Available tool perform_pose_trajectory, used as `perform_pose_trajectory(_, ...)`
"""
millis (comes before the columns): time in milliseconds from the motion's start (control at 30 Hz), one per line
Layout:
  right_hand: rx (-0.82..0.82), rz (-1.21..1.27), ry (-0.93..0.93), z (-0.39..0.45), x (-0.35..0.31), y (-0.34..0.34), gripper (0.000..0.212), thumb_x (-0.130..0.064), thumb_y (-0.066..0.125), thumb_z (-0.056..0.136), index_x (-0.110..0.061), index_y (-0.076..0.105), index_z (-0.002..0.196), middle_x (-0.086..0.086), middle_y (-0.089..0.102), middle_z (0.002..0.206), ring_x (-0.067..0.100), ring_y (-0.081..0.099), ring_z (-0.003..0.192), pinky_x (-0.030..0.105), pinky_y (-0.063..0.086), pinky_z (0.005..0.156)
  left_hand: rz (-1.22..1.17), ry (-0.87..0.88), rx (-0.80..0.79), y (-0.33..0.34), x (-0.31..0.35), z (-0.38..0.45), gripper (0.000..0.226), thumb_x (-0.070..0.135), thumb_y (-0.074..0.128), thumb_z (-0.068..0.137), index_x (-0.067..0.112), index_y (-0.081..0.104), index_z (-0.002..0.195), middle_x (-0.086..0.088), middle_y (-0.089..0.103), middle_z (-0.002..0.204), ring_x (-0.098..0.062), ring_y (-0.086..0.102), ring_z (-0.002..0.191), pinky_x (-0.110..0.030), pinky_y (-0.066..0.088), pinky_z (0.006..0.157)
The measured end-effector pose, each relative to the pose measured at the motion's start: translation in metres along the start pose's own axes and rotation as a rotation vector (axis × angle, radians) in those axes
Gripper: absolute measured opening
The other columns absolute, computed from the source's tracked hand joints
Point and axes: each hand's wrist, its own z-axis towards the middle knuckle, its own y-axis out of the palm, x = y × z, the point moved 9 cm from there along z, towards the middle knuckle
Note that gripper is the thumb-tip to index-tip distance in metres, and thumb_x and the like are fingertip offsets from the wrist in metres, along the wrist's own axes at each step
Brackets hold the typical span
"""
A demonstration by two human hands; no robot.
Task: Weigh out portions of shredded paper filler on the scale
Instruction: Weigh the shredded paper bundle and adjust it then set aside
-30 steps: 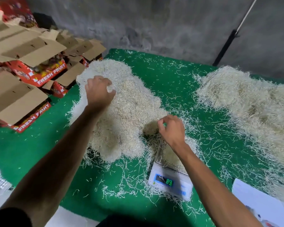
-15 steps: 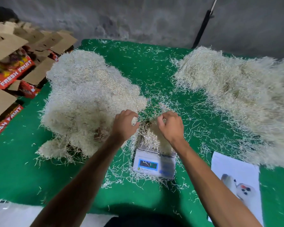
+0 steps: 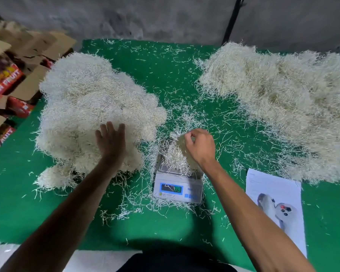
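Pinching a tuft of the portion (image 3: 175,157) heaped on the scale (image 3: 178,190), our right hand (image 3: 201,147) curls; our left hand (image 3: 111,141), half a second ago beside it, now lies flat-fingered on the left pile (image 3: 90,107). Bare green cloth (image 3: 165,75) separates it from the right pile (image 3: 287,107).

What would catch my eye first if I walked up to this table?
Probably the two big heaps of pale shredded paper on the green table: the left heap and the right heap. Between them, near the front, sits a small scale with a portion of shreds on it. The right hand pinches shreds over it, while the left hand rests open on the left heap.
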Motion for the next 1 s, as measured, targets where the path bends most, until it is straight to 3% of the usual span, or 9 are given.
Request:
perform_pose_trajectory(167,-0.014,0.008,-0.024,0.009,-0.015,0.006,0.034,-0.031,0.046,0.099,-0.015,0.069,0.081,-0.004,0.067,0.090,0.016,0.063,0.082,0.042,0.053,0.094,-0.190,-0.018,0.248,-0.067,-0.018,0.025,0.066,0.005,0.067,0.077,0.018,0.049,0.138,-0.022,0.052,0.128,-0.037,0.050,0.109,-0.045,0.042,0.089)
perform_pose_trajectory(267,-0.033,0.030,-0.042,0.011,-0.028,0.013,0.033,-0.028,0.046,0.099,-0.016,0.065,0.075,-0.003,0.068,0.094,0.017,0.065,0.085,0.041,0.052,0.096,-0.268,-0.082,0.406,-0.102,-0.043,0.047,0.065,0.004,0.066,0.076,0.022,0.047,0.136,-0.020,0.049,0.134,-0.036,0.048,0.116,-0.046,0.043,0.091)
perform_pose_trajectory(433,-0.043,0.010,-0.058,0.011,-0.043,0.021,0.035,-0.025,0.046,0.101,-0.013,0.066,0.075,0.004,0.068,0.092,0.018,0.063,0.090,0.034,0.047,0.097,-0.362,-0.289,0.501,-0.106,-0.114,0.088,0.068,0.003,0.063,0.082,0.020,0.037,0.142,-0.024,0.032,0.152,-0.041,0.036,0.135,-0.052,0.043,0.105)
perform_pose_trajectory(500,-0.052,0.009,-0.055,0.011,-0.044,0.025,0.036,-0.026,0.044,0.103,-0.014,0.065,0.076,0.003,0.067,0.091,0.017,0.062,0.090,0.035,0.047,0.100,-0.350,-0.353,0.370,-0.080,-0.132,0.100,0.064,0.012,0.059,0.090,0.015,0.031,0.148,-0.027,0.027,0.155,-0.045,0.033,0.138,-0.055,0.039,0.110)
perform_pose_trajectory(600,-0.075,0.001,-0.048,0.013,-0.045,0.033,0.037,-0.027,0.043,0.104,-0.012,0.064,0.076,0.003,0.063,0.084,0.018,0.062,0.083,0.040,0.050,0.096,-0.316,-0.366,-0.066,-0.014,-0.137,0.100,0.073,0.023,0.056,0.094,0.012,0.020,0.156,-0.025,0.025,0.157,-0.046,0.030,0.140,-0.057,0.029,0.114)
perform_pose_trajectory(633,-0.075,-0.001,-0.051,0.013,-0.045,0.035,0.038,-0.028,0.043,0.104,-0.012,0.064,0.077,0.003,0.063,0.083,0.019,0.062,0.081,0.041,0.051,0.093,-0.338,-0.377,-0.098,-0.007,-0.139,0.096,0.074,0.027,0.058,0.092,0.014,0.022,0.155,-0.025,0.025,0.157,-0.046,0.029,0.140,-0.057,0.028,0.114)
perform_pose_trajectory(833,-0.052,0.030,-0.073,0.013,-0.051,0.036,0.035,-0.023,0.046,0.101,-0.013,0.064,0.073,-0.002,0.060,0.077,0.017,0.060,0.069,0.050,0.056,0.085,-0.405,-0.263,0.364,-0.064,-0.123,0.067,0.047,0.035,0.064,0.082,0.032,0.054,0.129,-0.016,0.027,0.161,-0.041,0.022,0.148,-0.055,0.019,0.119)
perform_pose_trajectory(933,-0.045,0.035,-0.107,0.011,-0.062,0.038,0.035,-0.022,0.047,0.101,-0.013,0.063,0.072,-0.001,0.061,0.077,0.018,0.060,0.071,0.047,0.055,0.085,-0.408,-0.160,0.430,-0.076,-0.093,0.046,0.046,0.032,0.063,0.085,0.030,0.056,0.131,-0.010,0.033,0.159,-0.033,0.027,0.147,-0.049,0.018,0.120)
perform_pose_trajectory(1000,-0.039,0.051,-0.142,0.007,-0.068,0.039,0.035,-0.022,0.047,0.102,-0.015,0.062,0.071,-0.002,0.060,0.075,0.016,0.060,0.072,0.046,0.055,0.084,-0.428,-0.098,0.436,-0.077,-0.069,0.032,0.048,0.030,0.063,0.089,0.024,0.055,0.135,-0.009,0.041,0.154,-0.030,0.036,0.142,-0.048,0.031,0.118)
